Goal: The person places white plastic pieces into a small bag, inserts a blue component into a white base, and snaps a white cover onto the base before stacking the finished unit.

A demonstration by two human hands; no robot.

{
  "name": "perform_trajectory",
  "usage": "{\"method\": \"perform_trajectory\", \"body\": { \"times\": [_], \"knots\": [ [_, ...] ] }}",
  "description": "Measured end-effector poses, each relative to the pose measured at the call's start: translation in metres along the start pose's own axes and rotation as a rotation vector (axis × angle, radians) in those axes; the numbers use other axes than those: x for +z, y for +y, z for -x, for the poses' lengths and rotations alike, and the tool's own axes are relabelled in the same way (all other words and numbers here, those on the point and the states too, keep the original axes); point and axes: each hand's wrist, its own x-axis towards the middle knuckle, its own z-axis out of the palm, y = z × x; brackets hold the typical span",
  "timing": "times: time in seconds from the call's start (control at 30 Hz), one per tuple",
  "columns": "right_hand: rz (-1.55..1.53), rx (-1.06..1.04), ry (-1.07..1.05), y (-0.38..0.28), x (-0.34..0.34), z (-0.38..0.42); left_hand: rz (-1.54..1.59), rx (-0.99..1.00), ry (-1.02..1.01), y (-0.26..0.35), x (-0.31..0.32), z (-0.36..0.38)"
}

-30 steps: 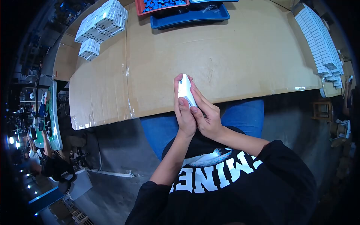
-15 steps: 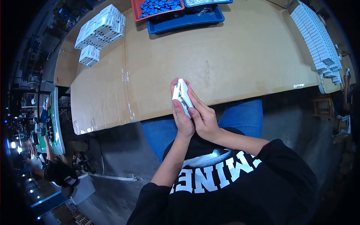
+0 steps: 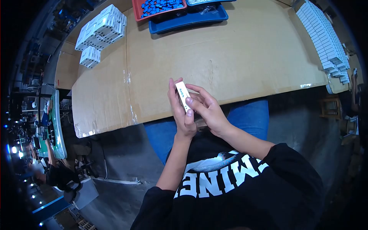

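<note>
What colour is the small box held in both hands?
White with small blue print, seen in the head view: small box.

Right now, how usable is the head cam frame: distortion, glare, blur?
Head view: strong fisheye, the cardboard-covered table edge bows and the corners vignette to black. Even overhead light, small glare on the tape seam. The small white box between left hand and right hand is fairly sharp, its print unreadable. The dim left background shows blurred point lights.

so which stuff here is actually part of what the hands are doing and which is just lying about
In hand:
small white box
left hand
right hand

Lying about:
white box stack, far left
white box rows, far right
red tray of blue parts
blue tray
cardboard-covered table
</note>
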Motion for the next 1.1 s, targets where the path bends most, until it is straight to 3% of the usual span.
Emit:
{"method": "perform_trajectory", "body": {
  "times": [0.13,0.3,0.4,0.57,0.73,0.8,0.9,0.97,1.0,1.03,1.07,1.1],
  "knots": [
    [0.042,-0.163,-0.036,0.023,0.001,-0.001,-0.076,0.035,0.137,-0.006,0.003,0.004],
    [0.043,-0.204,-0.120,0.028,0.003,0.006,-0.058,0.217,0.262,-0.021,0.001,0.006],
    [0.142,-0.210,-0.123,0.027,0.003,0.012,-0.025,0.219,0.279,-0.018,0.001,0.009],
    [0.326,-0.348,-0.126,0.028,-0.003,0.013,0.011,0.254,0.248,-0.020,0.001,0.010],
    [0.326,-0.312,-0.147,0.027,-0.008,0.008,0.074,0.169,0.222,-0.024,-0.002,0.012],
    [0.283,-0.266,-0.151,0.026,-0.009,0.004,-0.044,0.101,0.178,-0.021,-0.003,0.009],
    [0.425,-0.236,-0.213,0.014,-0.024,-0.006,-0.268,0.187,0.113,-0.012,-0.003,0.003],
    [0.562,-0.134,-0.243,0.001,-0.031,-0.002,-0.253,0.150,0.072,-0.006,0.001,0.008],
    [0.565,-0.136,-0.242,-0.008,-0.032,0.000,0.028,-0.093,0.157,0.004,0.011,0.009],
    [0.834,-0.257,-0.200,-0.017,-0.032,0.003,0.309,-0.335,0.239,0.009,0.016,0.009],
    [1.102,-0.381,-0.154,-0.022,-0.033,0.005,0.461,-0.402,0.088,-0.010,-0.005,0.011],
    [1.103,-0.382,-0.155,-0.022,-0.038,0.001,0.462,-0.400,0.089,-0.004,-0.007,0.008]
  ]
}}
